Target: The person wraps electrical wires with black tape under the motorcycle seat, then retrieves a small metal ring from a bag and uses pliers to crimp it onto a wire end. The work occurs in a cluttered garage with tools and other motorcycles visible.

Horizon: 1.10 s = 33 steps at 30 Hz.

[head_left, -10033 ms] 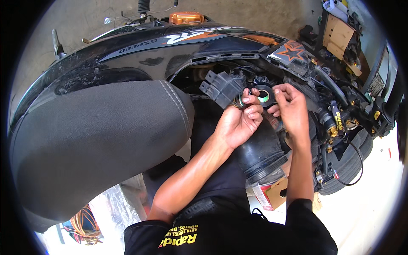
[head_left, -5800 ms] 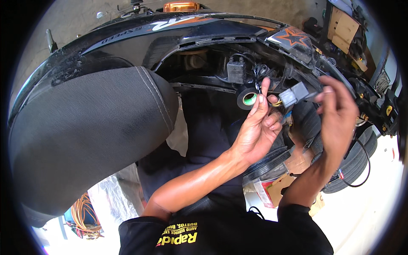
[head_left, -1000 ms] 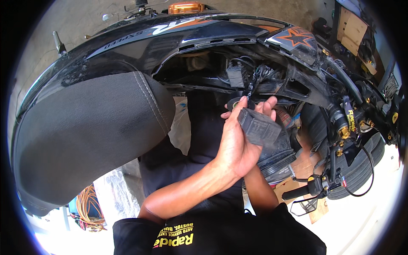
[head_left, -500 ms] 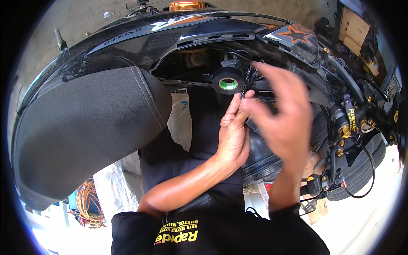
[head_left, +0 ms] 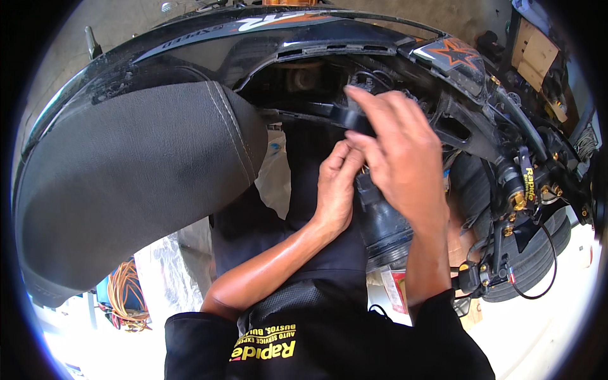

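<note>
My left hand (head_left: pixel 337 180) is closed in a pinch near the middle, at the opening in the motorcycle body. Thin wires (head_left: pixel 365 168) show beside its fingertips; most of what it grips is hidden. A roll of black tape (head_left: pixel 348 118), smeared by motion, sits just above that pinch. Around the roll, my right hand (head_left: pixel 405 155) has its fingers on the far side and its thumb on the near side. Blur hides the exact contact.
A black motorcycle seat (head_left: pixel 139 190) fills the left, with the dark body panel (head_left: pixel 253 54) along the far side. At right stand the front tyre (head_left: pixel 529 259) and fork parts. Coiled orange hose (head_left: pixel 126 291) lies lower left, near clear plastic sheeting (head_left: pixel 171 272).
My right hand has come left from beside the tape roll to around it. The roll has tilted, its green core no longer showing. My left hand has shifted slightly left and nearer.
</note>
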### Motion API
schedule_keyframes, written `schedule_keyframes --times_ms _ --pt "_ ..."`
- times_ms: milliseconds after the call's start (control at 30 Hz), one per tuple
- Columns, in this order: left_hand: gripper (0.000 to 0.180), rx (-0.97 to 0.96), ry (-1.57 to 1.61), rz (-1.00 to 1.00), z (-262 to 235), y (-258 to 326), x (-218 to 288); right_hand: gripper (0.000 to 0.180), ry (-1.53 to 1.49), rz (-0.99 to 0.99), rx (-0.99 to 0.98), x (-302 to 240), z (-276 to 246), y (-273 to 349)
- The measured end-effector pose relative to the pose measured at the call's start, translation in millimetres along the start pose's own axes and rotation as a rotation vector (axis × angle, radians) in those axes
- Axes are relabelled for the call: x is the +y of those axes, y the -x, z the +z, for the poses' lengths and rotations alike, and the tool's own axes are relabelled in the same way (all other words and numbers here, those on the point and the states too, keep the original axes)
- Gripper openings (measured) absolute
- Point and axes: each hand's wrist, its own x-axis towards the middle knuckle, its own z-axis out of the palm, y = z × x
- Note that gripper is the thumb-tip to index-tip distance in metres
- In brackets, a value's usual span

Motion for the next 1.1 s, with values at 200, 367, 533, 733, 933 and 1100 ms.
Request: schedule_keyframes --times_ms 200,367,533,733,933,1100 --pt "0.034 0.035 0.050 -0.138 2.8 -3.0 12.7 0.036 -0.504 0.498 0.131 22.2 11.2 72.5" --pt "0.032 0.038 0.085 -0.407 2.3 -3.2 45.8 0.045 -0.863 0.624 0.342 22.8 41.5 106.8" --pt "0.039 -0.075 0.392 -0.790 0.0 -6.5 71.3 0.049 -0.988 0.636 0.381 36.9 72.4 117.4" --pt "0.056 -0.323 1.271 -0.767 26.9 12.2 32.7 0.047 -1.392 0.728 0.450 16.3 98.8 112.0" --pt "0.047 -0.252 1.312 -0.560 49.7 19.3 6.7 0.040 -1.314 0.805 0.313 9.6 111.5 118.8" --pt "0.034 -0.135 0.871 -0.413 45.4 18.3 -1.3 0.036 -0.751 0.937 0.363 44.5 52.5 136.0"
